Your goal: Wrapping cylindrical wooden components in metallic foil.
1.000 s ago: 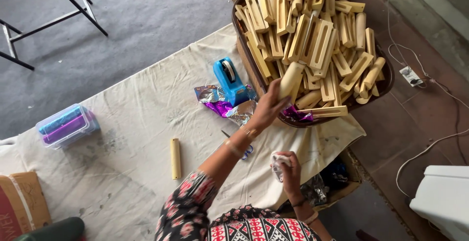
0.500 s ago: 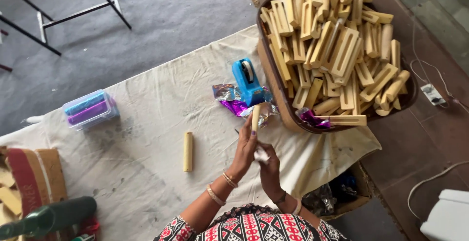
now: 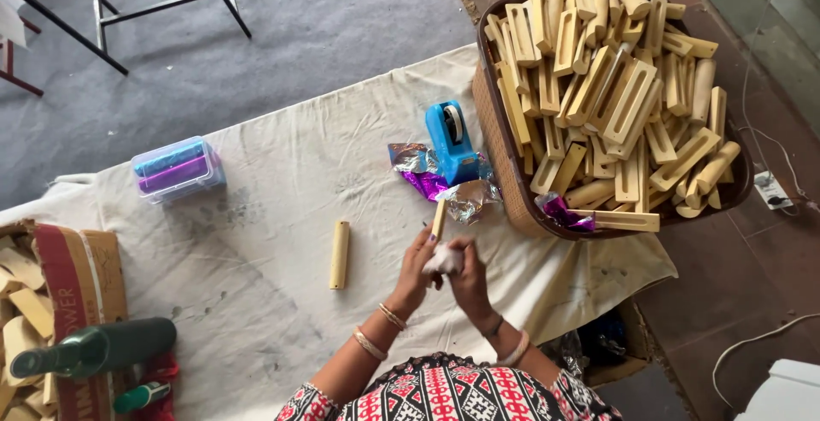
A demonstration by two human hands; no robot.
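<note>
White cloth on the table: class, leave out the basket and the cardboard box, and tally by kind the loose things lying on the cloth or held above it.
Pale bamboo sticks: 2
Blue tape dispenser: 1
Clear plastic box with purple contents: 1
Crumpled foil wrappers: 2
White cloth wad: 1
Total: 7

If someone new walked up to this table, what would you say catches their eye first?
Most striking is the big brown basket at the table's far right end, heaped with pale wooden pieces. Next come the left hand and right hand at the near edge, together holding one such wooden stick and a white wad. Beside the basket, a blue tape dispenser stands on shiny purple and silver foil.
</note>
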